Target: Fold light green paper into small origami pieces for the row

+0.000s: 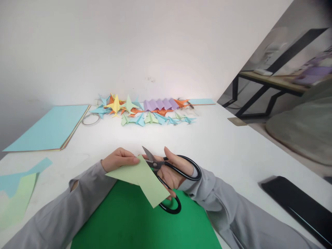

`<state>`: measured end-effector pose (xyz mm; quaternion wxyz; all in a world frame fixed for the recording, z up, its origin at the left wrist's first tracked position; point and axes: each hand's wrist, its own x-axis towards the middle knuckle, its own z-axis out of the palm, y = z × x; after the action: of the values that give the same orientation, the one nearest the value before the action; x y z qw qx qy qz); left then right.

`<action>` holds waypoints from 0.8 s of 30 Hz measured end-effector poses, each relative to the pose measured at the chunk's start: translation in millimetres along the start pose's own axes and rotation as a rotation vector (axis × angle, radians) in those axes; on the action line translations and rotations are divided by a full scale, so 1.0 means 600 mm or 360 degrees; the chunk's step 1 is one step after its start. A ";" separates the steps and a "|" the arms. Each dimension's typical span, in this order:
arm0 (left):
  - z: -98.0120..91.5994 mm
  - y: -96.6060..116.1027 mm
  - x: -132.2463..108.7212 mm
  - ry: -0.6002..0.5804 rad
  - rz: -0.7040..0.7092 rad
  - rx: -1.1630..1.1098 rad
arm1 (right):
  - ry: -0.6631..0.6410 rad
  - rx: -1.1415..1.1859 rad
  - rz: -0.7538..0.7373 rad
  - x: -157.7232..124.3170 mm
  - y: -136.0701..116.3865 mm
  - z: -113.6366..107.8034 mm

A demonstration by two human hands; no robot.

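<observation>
A light green piece of paper (150, 183) with a notched, angular outline is pinched between the thumb and fingers of my left hand (121, 159). Black-handled scissors (155, 165) are in my right hand (169, 177), its thumb and fingers through the loops. Their blades stand apart at the paper's upper edge, one showing above it and the other partly hidden behind it. Both hands are above a green mat (145, 224).
Folded paper planes (150, 118) and a purple pleated paper (161, 104) line the wall. Blue sheets (49, 128) lie stacked at left, beside a tape roll (91, 119). Paper scraps (26, 190) lie front left, a black object (298, 207) at right.
</observation>
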<state>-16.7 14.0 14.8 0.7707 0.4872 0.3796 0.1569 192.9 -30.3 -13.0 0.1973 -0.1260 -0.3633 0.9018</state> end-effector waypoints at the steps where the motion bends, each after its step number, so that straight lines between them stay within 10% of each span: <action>1: 0.001 0.001 0.000 -0.0010 -0.0008 -0.0008 | 0.0019 0.0008 -0.0008 0.000 0.000 0.001; 24: -0.004 0.003 0.003 0.0008 0.0023 -0.0074 | 0.0097 0.0064 -0.0273 0.007 0.006 0.006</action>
<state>-17.3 17.7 14.8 0.7797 0.4715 0.3742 0.1724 186.9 -32.9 -13.6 0.2871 -0.1178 -0.3483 0.8845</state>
